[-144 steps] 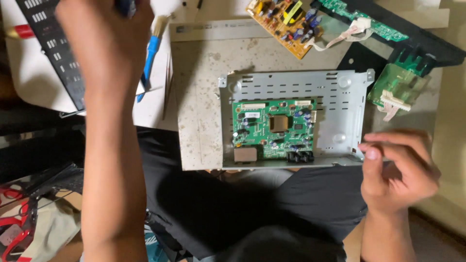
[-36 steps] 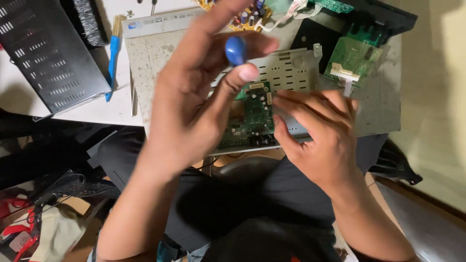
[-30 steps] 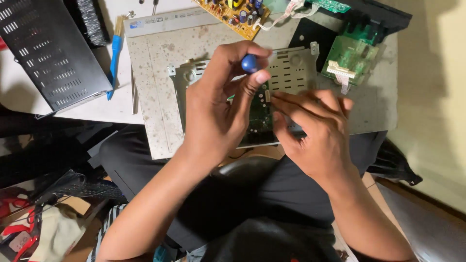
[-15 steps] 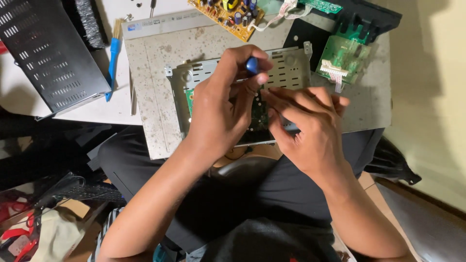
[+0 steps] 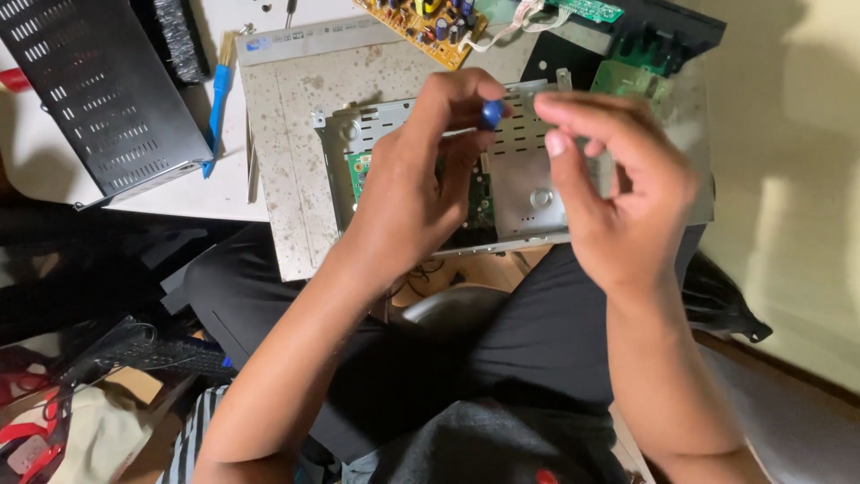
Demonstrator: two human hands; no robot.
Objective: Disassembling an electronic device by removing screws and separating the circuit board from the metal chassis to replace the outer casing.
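At about 10 o'clock a black perforated metal cover (image 5: 107, 90) lies tilted on the white bench (image 5: 193, 193), with a black brush (image 5: 179, 36) at its upper right edge. Just right of the cover, a blue-handled brush (image 5: 218, 108) lies nearly upright on the bench.

Next comes a speckled grey board (image 5: 278, 161), which overhangs the bench edge above the person's dark-trousered lap. On it rests a silver metal chassis (image 5: 528, 193) with rows of slots, carrying a green circuit board (image 5: 361, 170) that is mostly hidden behind the left hand.

The left hand (image 5: 412, 193) hovers over the middle of the chassis, its fingers (image 5: 452, 103) pinched narrowly around the blue-knobbed handle of a small screwdriver (image 5: 492, 113), held at about 12 o'clock from the palm. The shaft and tip are hidden, so whether it touches the board cannot be told.

At 12 o'clock, beyond the chassis, a yellow circuit board (image 5: 421, 22) with dark components lies near the top edge.

The right hand (image 5: 627, 193) is raised just beside the screwdriver handle, at 3 o'clock from it, fingers (image 5: 560, 143) loosely curled and slightly parted, holding nothing visible. Behind it sits a green board (image 5: 632, 81) on a black casing (image 5: 672, 31).
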